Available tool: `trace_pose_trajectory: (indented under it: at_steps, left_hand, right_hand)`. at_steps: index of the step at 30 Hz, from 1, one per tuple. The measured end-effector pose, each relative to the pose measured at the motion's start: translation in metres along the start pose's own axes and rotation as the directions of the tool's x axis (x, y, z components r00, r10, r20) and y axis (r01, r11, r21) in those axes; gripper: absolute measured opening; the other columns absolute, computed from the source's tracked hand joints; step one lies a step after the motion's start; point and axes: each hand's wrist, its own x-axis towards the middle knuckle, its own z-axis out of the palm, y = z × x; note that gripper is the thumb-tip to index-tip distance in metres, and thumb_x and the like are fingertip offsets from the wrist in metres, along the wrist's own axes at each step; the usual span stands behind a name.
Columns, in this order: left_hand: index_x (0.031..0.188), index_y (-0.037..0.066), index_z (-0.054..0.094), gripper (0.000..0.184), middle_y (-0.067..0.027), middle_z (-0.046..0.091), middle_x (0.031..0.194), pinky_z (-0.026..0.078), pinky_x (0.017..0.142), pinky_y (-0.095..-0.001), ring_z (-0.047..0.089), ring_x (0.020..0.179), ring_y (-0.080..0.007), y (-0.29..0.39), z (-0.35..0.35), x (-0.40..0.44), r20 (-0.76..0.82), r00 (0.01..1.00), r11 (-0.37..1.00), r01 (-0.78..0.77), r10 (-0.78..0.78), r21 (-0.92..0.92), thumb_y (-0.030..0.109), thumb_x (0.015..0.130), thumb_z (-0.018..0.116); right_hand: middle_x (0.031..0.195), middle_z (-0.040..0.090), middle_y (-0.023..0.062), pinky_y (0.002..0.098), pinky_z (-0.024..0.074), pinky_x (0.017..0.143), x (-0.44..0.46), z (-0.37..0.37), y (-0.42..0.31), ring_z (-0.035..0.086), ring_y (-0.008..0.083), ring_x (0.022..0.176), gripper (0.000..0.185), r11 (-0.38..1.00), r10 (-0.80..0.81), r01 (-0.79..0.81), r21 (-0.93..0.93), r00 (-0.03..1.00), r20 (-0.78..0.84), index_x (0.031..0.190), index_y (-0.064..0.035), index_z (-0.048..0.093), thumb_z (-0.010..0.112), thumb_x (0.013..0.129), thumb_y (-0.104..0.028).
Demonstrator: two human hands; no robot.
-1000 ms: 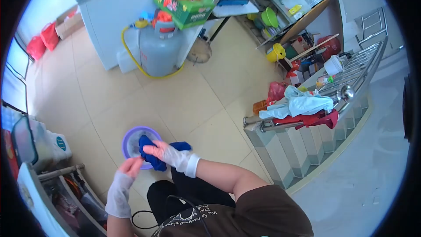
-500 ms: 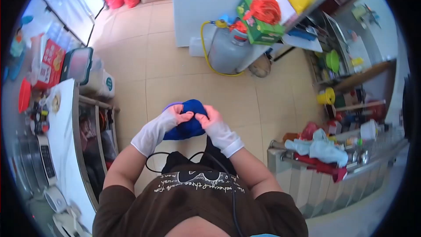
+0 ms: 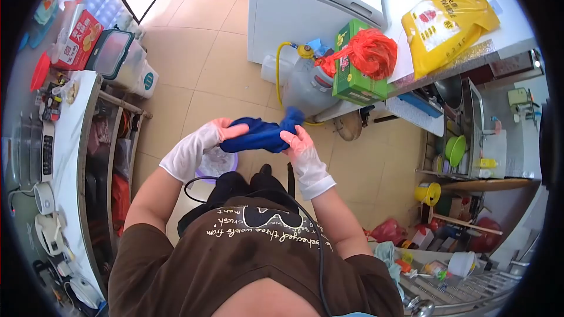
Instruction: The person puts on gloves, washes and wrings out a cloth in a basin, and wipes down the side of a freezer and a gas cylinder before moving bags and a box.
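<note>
A dark blue cloth [image 3: 255, 135] is stretched sideways between both hands, in front of the body. My left hand [image 3: 202, 144], in a white and pink glove, is closed on the cloth's left end. Its right end is gripped by my right hand [image 3: 302, 155], gloved the same way, with thumb and fingers pinching the fabric. A bit of the cloth sticks up beyond the right hand. Below the cloth, a purple-rimmed basin [image 3: 218, 165] with whitish contents stands on the tiled floor, partly hidden by the cloth and left glove.
Ahead are a gas cylinder [image 3: 305, 85] with a yellow hose, a white freezer [image 3: 311, 17] and a green box [image 3: 355, 82]. Shelving with a white top [image 3: 73, 158] runs along the left. At the right are a yellow bucket [image 3: 427, 194] and metal railing [image 3: 458, 293].
The cloth has been lifted from the basin and spread between both hands. Both hands have risen away from the body, and the view has turned, showing more of the counter.
</note>
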Motion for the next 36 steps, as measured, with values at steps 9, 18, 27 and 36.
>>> trace_pose_trajectory:
  at_steps: [9, 18, 27, 36]
  left_hand:
    - [0.105, 0.003, 0.062, 0.022, -0.0038, 0.067, 0.091, 0.05, 0.075, -0.0256, 0.061, 0.081, -0.0108, 0.049, -0.022, 0.045, -0.33, 0.779, 0.845, -0.472, 0.533, 0.25, 0.012, 0.087, 0.07]
    - [0.109, 0.003, 0.06, 0.029, -0.007, 0.064, 0.104, 0.048, 0.082, -0.0289, 0.06, 0.088, -0.0166, 0.154, -0.134, 0.167, -0.724, 0.244, 0.436, -0.896, 0.645, 0.087, 0.028, 0.1, 0.049]
    - [0.133, 0.004, 0.049, 0.042, -0.0075, 0.057, 0.127, 0.039, 0.103, -0.0302, 0.052, 0.118, -0.0159, 0.276, -0.118, 0.221, 0.186, 0.683, 0.706, -0.661, 0.707, -0.256, 0.03, 0.101, 0.043]
    - [0.128, 0.004, 0.055, 0.032, -0.0091, 0.062, 0.121, 0.045, 0.097, -0.0295, 0.058, 0.112, -0.0179, 0.332, -0.179, 0.253, 0.407, 0.778, 0.824, -0.558, 0.479, 0.1, 0.012, 0.097, 0.05]
  right_hand:
    - [0.099, 0.065, 0.0082, 0.0266, 0.05, 0.077, 0.059, -0.028, -0.045, 0.061, 0.0133, 0.084, 0.04, 0.945, -0.253, 0.212, -0.248, 0.956, -0.149, 0.119, 0.0032, 0.052, 0.071, 0.086, -0.01]
    - [0.097, 0.07, 0.0046, 0.028, 0.0489, 0.082, 0.092, 0.09, -0.145, 0.064, 0.0133, 0.087, 0.023, 0.802, 0.126, 0.271, -0.533, 0.794, 0.594, 0.098, -0.0017, 0.067, 0.062, 0.093, -0.024]
    - [0.141, 0.042, 0.009, 0.0393, 0.0441, 0.101, 0.286, 0.148, -0.136, 0.048, 0.0217, 0.126, 0.066, 0.833, 0.217, -0.243, 0.497, 0.97, 0.111, 0.143, -0.0112, 0.029, 0.044, 0.096, -0.055]
    - [0.077, 0.067, 0.0074, 0.0404, 0.0453, 0.067, 0.355, 0.144, -0.262, 0.064, 0.0254, 0.075, 0.018, -0.219, -0.24, -0.073, -0.973, 0.971, -0.019, 0.075, -0.0145, 0.065, 0.062, 0.075, -0.032]
